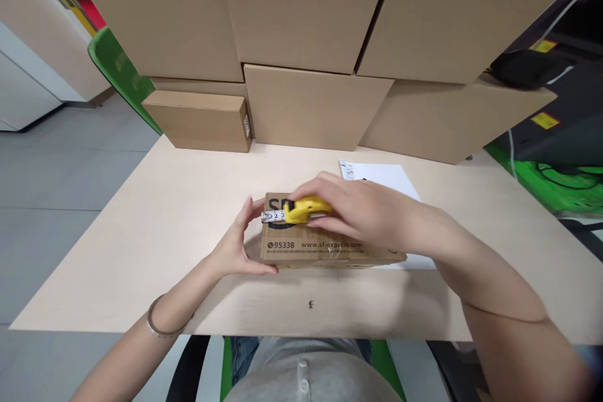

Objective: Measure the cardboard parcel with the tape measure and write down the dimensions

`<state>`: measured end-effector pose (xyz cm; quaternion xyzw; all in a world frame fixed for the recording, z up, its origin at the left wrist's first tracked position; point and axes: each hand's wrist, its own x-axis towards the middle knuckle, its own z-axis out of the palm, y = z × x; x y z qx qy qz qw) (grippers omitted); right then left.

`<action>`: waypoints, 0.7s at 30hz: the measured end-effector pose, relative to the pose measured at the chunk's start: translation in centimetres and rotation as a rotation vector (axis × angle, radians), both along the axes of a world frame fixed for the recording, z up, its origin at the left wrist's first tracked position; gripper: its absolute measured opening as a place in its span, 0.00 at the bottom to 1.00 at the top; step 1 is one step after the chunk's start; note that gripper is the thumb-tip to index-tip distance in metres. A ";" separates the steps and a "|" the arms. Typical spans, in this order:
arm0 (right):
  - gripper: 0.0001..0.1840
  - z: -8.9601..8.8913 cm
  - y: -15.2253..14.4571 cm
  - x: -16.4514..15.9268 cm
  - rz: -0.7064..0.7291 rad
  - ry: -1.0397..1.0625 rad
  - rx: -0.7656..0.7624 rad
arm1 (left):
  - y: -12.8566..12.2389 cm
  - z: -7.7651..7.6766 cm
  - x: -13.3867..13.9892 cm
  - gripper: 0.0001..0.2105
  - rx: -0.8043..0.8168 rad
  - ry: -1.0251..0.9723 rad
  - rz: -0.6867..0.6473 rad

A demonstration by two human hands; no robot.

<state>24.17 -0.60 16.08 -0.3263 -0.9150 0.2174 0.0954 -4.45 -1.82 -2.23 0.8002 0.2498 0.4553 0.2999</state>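
Observation:
A printed cardboard box (330, 254) lies flat on the table. My left hand (240, 248) grips its left end, thumb along the near edge and fingers at the far left corner. Above the box top, my right hand (346, 204) is closed around a yellow tape measure (308, 207). A short length of the measuring blade (273, 217) sticks out to the left, its hooked end at the box's left edge. My right hand and wrist hide the right part of the box.
White paper (391, 176) lies on the table (117, 251), partly under my right forearm. Large cardboard boxes (306, 12) are stacked along the back, with a smaller brown box (202, 122) at the back left. A green chair back (117, 72) stands beyond the left edge.

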 end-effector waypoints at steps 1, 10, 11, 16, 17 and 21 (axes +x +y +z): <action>0.19 -0.1 0.2 -1.3 0.046 -0.012 0.025 | -0.1 -0.3 0.0 0.67 -0.041 -0.019 0.017; 0.20 0.7 -0.3 -1.7 -0.184 0.346 0.039 | -0.7 1.3 0.4 0.39 -0.375 -0.257 0.189; 0.21 0.5 -0.8 -1.4 -0.235 0.379 -0.051 | -0.8 1.7 0.7 0.34 -0.517 -0.289 0.206; 0.25 -2.6 -3.5 -1.8 -0.295 0.341 -0.458 | -0.5 2.2 1.9 0.22 -0.881 -0.254 0.284; 0.24 -3.5 -3.8 -2.1 -0.292 0.305 -0.423 | -0.4 2.2 2.0 0.21 -0.893 -0.246 0.296; 0.21 -6.5 -4.2 -3.0 -0.302 0.169 -0.068 | 0.2 1.8 1.9 0.20 -0.905 -0.215 0.305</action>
